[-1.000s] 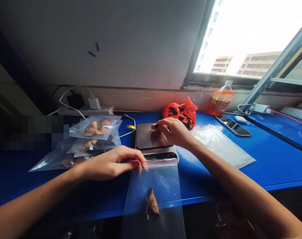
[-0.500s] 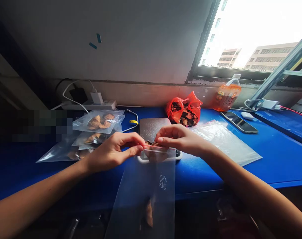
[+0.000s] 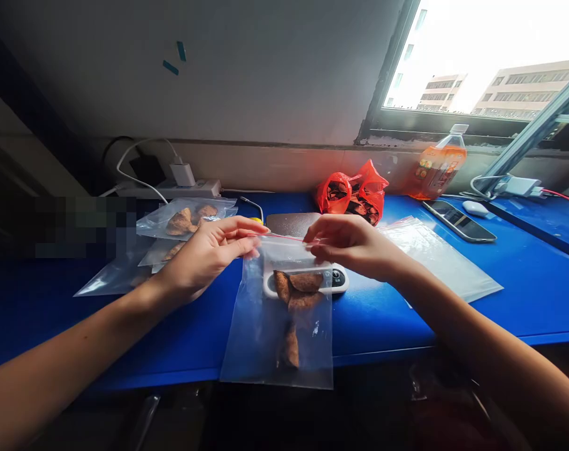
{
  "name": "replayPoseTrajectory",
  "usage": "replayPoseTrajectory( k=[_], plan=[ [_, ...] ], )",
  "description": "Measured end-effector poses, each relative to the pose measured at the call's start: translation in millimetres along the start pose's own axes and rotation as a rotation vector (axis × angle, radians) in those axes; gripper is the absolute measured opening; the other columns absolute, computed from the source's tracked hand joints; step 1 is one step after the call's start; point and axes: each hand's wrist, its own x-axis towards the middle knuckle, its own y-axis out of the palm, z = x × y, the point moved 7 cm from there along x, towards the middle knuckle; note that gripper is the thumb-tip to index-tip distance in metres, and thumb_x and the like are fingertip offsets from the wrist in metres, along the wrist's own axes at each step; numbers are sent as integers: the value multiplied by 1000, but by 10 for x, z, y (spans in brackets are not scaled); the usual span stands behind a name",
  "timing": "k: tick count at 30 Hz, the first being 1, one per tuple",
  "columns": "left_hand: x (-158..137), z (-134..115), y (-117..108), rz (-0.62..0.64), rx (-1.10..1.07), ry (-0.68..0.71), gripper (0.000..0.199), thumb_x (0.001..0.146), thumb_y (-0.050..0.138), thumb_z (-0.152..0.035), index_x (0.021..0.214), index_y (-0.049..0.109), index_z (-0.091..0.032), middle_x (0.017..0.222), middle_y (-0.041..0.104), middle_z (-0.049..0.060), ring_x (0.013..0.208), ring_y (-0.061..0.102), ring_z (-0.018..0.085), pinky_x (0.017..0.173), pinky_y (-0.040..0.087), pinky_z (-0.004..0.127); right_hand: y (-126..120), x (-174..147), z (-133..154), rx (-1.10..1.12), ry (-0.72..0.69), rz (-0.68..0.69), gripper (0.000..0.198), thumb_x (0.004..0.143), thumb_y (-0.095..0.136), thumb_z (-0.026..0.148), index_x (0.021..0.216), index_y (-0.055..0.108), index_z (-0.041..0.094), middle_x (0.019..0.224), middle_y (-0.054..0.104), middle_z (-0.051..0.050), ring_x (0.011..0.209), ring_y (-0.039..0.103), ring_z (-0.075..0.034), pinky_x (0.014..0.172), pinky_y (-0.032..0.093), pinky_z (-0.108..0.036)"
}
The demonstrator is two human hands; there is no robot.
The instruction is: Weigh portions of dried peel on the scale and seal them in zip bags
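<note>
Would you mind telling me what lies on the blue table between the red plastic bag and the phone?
In the head view, a stack of empty clear zip bags lies flat on the blue table, between the red plastic bag and the phone.

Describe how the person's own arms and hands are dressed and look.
Both forearms are bare, with no sleeves in view. The left hand and right hand wear no gloves; no rings, watch or bracelets show. The fingers are slim, with short, unpainted-looking nails.
</note>
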Motion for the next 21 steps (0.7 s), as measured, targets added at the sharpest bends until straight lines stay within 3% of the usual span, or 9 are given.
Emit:
replayPoseTrajectory(
  k=[5, 8, 12, 15, 18, 21],
  plan=[
    [37, 45, -57, -19, -64, -49, 29, 70, 78, -31, 96, 71, -19, 79, 68, 1, 72, 61, 13, 66, 51, 23, -64, 19, 6, 13, -53, -100, 20, 78, 63, 20, 98, 60, 17, 70, 55, 3, 61, 52, -10, 52, 40, -22],
    [32, -2, -59, -33, 28, -16, 30, 72, 75, -33, 97, 68, -17, 80, 67, 1, 75, 62, 15, 67, 51, 26, -90, 4, 19, -41, -87, -130, 24, 80, 58, 19, 105, 58, 17, 72, 57, 2, 65, 56, -11, 56, 43, -24],
    [-86, -137, 18, -68, 356, 134, 19, 80, 68, -31, 94, 61, -19, 74, 63, -1, 67, 59, 14, 57, 45, 23, -25, -46, 172, -358, -204, -152, 29, 80, 56, 14, 109, 60, 17, 79, 63, 0, 73, 59, -13, 66, 45, -26],
    [-239, -245, 173, -58, 537, 330, 8, 87, 61, -25, 91, 57, -22, 74, 60, -2, 65, 58, 12, 54, 42, 23, 147, -75, 307, -573, -301, -114, 22, 79, 57, 13, 99, 65, 17, 86, 68, -3, 78, 60, -15, 71, 44, -28],
    [-364, -289, 320, -25, 583, 501, 7, 91, 59, -22, 96, 54, -24, 80, 63, -2, 67, 59, 11, 58, 47, 23, 304, -68, 338, -607, -310, -49, 8, 81, 59, 15, 84, 66, 16, 84, 69, -4, 76, 59, -15, 67, 41, -27],
    [-383, -260, 371, -31, 602, 525, 11, 90, 60, -22, 99, 54, -23, 84, 65, -2, 63, 59, 10, 57, 50, 23, 364, -48, 296, -553, -277, -24, 5, 81, 61, 17, 80, 65, 16, 80, 69, -3, 72, 59, -13, 65, 39, -26]
  ],
)
